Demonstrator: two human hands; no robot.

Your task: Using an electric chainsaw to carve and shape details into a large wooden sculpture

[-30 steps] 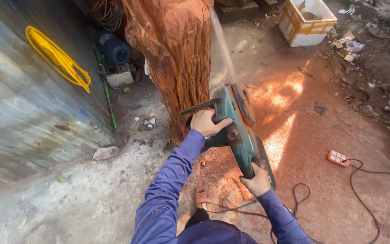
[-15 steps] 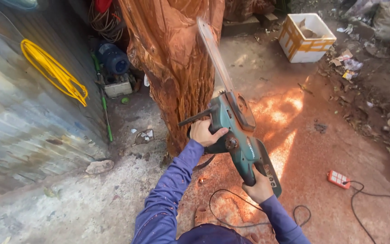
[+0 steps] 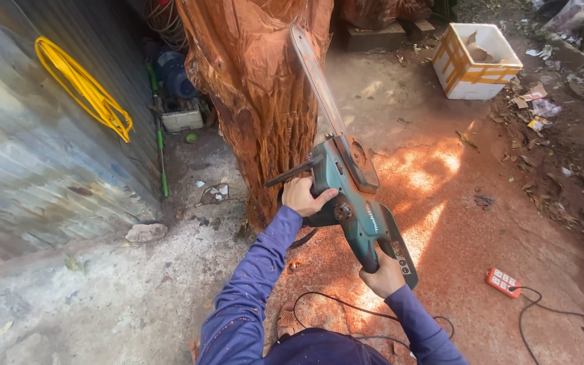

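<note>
Beside the reddish carved tree trunk [image 3: 258, 101], an electric chainsaw [image 3: 353, 196] with a teal body is held in both hands, its guide bar [image 3: 315, 78] slanting up along the trunk's right flank, close against or touching the wood; whether the chain is biting cannot be told. The left hand [image 3: 303, 196] has its grip clenched around the front handle, and the right hand [image 3: 383, 274] has its grip clenched on the rear handle, both sleeves dusted with sawdust. Red sawdust covers the ground [image 3: 454, 230] around the base. By the look of it, the step in hand is shaping the trunk's side with the bar. The next move calls for a firm two-handed hold and a steady angle, and for watching the black power cord [image 3: 346, 307] looping on the ground near the feet. An orange power strip [image 3: 505, 282] lies to the right, a white box [image 3: 478, 61] stands further off, and a yellow hose [image 3: 86, 88] hangs on the corrugated wall [image 3: 28, 162] at left.
</note>
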